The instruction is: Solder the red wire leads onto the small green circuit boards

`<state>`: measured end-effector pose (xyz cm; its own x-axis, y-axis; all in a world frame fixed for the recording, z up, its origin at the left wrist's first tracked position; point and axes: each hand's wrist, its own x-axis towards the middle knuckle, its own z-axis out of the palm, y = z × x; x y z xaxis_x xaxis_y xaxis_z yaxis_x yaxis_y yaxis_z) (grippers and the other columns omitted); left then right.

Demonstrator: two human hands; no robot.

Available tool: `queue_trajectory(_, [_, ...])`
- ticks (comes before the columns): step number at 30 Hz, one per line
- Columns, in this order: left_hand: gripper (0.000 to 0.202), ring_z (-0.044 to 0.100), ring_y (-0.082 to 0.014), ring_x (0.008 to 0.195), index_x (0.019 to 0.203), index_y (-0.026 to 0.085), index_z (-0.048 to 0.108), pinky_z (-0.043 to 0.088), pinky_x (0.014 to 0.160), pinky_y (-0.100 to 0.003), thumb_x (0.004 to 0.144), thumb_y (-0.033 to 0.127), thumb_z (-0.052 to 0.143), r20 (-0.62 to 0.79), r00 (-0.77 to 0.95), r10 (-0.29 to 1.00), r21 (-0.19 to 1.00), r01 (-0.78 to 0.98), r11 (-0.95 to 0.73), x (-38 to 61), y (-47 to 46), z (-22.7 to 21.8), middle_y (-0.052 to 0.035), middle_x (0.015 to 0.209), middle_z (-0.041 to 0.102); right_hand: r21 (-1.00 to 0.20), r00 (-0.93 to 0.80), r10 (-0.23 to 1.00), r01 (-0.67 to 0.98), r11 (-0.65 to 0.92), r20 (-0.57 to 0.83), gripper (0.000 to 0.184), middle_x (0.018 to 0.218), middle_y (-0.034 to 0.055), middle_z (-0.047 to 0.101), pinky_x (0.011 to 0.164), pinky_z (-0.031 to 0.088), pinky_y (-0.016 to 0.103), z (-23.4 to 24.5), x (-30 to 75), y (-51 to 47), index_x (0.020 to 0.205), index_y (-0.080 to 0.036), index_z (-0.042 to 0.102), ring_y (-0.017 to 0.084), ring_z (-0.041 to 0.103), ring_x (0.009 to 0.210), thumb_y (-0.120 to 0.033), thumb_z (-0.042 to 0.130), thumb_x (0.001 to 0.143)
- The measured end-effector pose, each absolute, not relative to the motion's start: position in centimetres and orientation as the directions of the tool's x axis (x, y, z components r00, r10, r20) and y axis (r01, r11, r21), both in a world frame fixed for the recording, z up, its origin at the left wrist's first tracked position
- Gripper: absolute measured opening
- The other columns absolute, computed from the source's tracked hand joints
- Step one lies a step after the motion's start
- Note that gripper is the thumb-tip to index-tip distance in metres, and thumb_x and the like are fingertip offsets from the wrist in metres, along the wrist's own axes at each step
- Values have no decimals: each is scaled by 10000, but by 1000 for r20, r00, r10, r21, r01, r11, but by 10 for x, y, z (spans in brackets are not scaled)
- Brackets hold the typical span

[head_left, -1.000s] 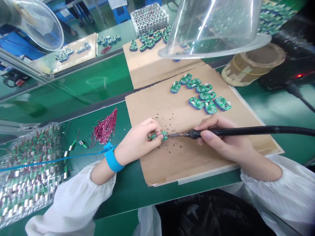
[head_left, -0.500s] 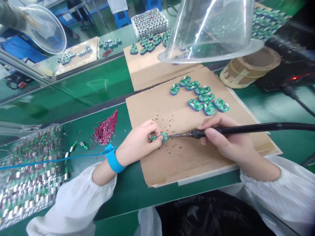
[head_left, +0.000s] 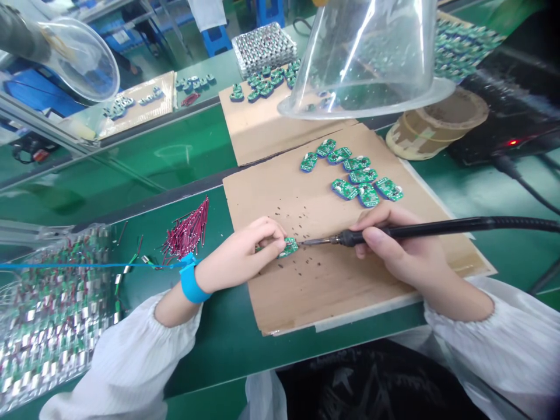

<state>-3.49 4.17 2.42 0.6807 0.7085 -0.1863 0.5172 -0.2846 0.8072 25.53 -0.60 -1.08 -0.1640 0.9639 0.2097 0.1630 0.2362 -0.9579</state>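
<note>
My left hand [head_left: 247, 251], with a blue wrist strap [head_left: 192, 280] on it, is closed with thumb and fingers pinched at the left end of a small green circuit board [head_left: 289, 247]. Its fingers hide part of that board, which is over the cardboard [head_left: 341, 286]. In my right hand [head_left: 402, 248] is a black soldering iron [head_left: 426, 228], gripped like a pen. The iron's metal tip points left and ends at the board's right edge; whether it touches cannot be made out. Small dark specks lie on the cardboard around the board.
Several green boards [head_left: 363, 176] lie at the cardboard's upper right. Red wires [head_left: 189, 228] are piled at left, beside a tray of small metal parts [head_left: 52, 309]. A clear funnel-shaped hood [head_left: 363, 64] hangs above, near a cardboard ring [head_left: 433, 128].
My left hand has shifted slightly left and its fingers have changed position on the board, so more of the board shows. My right hand and the iron have hardly moved.
</note>
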Motion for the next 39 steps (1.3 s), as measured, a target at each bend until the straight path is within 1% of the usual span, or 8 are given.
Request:
queue_trajectory(3, [193,605,-169,977,855,190,581,481,884,-327,1018,280,531,-184,670,719,810,518,-275,-31,41,24,-50,1125,629,-956,-162,961,157,248,222,117,674,-7,649,558,492,289,-11,254,-5,902,-227,649,139,632,574,-307,638,987])
queue_trajectory(8, [147,615,-173,1002,795,188,589,481,920,-337,936,200,626,-213,625,751,797,555,-236,-26,41,24,-33,1093,637,-947,-189,954,181,267,233,108,665,-9,658,580,485,290,-12,256,-5,905,-234,648,140,624,584,-302,639,988])
queue_trajectory(15, [126,582,-132,849,771,174,608,480,817,-304,888,141,643,-266,602,753,774,599,-205,-19,43,26,-25,1099,634,-948,-209,953,185,260,221,98,688,-9,657,597,479,291,-15,258,-6,923,-233,644,136,611,603,-301,635,993])
queue_trajectory(22, [91,585,-148,867,813,181,631,474,805,-309,902,173,647,-271,631,727,749,612,-253,-18,47,30,-32,1065,627,-940,-225,949,212,267,219,92,700,9,670,548,486,336,-17,259,-5,943,-286,676,183,615,595,-374,661,966])
queue_trajectory(26, [100,576,-146,842,809,182,632,471,798,-309,905,197,652,-282,636,719,732,626,-267,-18,48,31,-25,1035,617,-930,-241,942,228,288,232,93,707,15,665,559,497,350,-16,259,-4,938,-286,676,189,613,606,-370,650,970])
queue_trajectory(32, [114,566,-154,840,787,180,610,460,793,-310,897,164,636,-273,636,722,711,639,-293,-14,47,32,-19,959,600,-917,-235,942,264,301,241,108,719,18,654,545,483,345,-17,259,-4,931,-280,672,186,598,610,-383,661,960])
queue_trajectory(36, [115,557,-148,832,787,177,599,451,792,-308,893,144,629,-281,628,725,703,649,-290,-13,46,33,-18,962,592,-932,-230,943,218,291,241,91,704,12,656,545,476,344,-18,260,-5,940,-289,666,182,602,596,-369,642,976])
queue_trajectory(39, [115,556,-150,835,788,178,594,448,789,-308,892,140,625,-280,627,727,701,651,-291,-13,45,34,-18,963,594,-951,-176,959,177,254,224,109,661,2,647,535,472,347,-17,260,-6,933,-294,660,181,600,563,-385,631,985])
